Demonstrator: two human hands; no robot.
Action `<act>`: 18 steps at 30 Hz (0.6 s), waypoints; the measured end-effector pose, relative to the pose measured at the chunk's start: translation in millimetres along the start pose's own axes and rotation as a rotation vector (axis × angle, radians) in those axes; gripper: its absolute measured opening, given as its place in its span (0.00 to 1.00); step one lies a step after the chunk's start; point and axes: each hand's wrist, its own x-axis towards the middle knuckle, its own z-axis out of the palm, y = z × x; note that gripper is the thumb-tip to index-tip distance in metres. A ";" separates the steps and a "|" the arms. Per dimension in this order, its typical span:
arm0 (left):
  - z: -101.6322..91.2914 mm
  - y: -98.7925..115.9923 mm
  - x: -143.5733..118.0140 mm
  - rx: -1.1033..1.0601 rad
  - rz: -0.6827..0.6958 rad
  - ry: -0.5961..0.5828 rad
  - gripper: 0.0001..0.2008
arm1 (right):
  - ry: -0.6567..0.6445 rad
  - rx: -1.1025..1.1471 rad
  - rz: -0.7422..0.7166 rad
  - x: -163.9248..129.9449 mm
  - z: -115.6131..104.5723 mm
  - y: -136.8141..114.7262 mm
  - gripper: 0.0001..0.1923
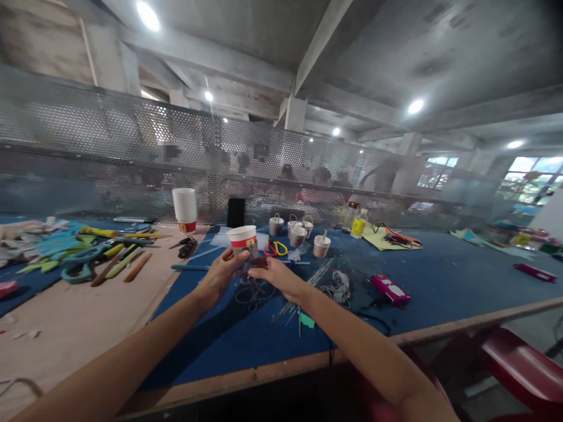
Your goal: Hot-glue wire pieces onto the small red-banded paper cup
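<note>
A white paper cup with a red band is held upright above the table. My left hand is closed round its lower left side. My right hand is just below and right of the cup's base, thumb and fingers drawn together; what they pinch is too small to make out. Thin grey cord lies loosely coiled beneath my hands. Behind them are yellow-and-red handled pliers. To the right lie a bundle of thin wires and a tangled grey hank.
Several small wrapped cups, some with wire loops, stand at the back. A stack of paper cups, scissors and handled tools are at left. A magenta device, bottles and yellow paper lie right. Perforated metal screen behind.
</note>
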 end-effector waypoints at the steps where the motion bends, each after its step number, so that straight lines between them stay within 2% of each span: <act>1: -0.7 -0.6 0.6 0.005 0.007 0.005 0.22 | 0.004 0.008 -0.005 -0.9 3.2 -1.8 0.22; 6: -5.1 -4.3 1.1 0.036 -0.027 -0.007 0.23 | 0.199 -0.101 -0.151 -2.0 -4.0 -3.5 0.15; 9: -4.2 -3.9 -1.8 0.071 -0.069 -0.043 0.23 | 0.266 -0.156 -0.262 -2.3 -12.0 -5.6 0.14; 11: -2.1 -2.7 -3.7 0.066 -0.094 -0.022 0.23 | 0.315 -0.187 -0.309 -3.6 -14.8 -7.9 0.14; 14: 0.9 -1.4 -5.5 0.044 -0.113 -0.043 0.25 | 0.383 -0.239 -0.323 -5.9 -16.1 -10.4 0.15; 18: 2.6 -1.3 -6.9 0.049 -0.124 -0.099 0.25 | 0.403 -0.225 -0.310 -7.1 -16.0 -10.4 0.16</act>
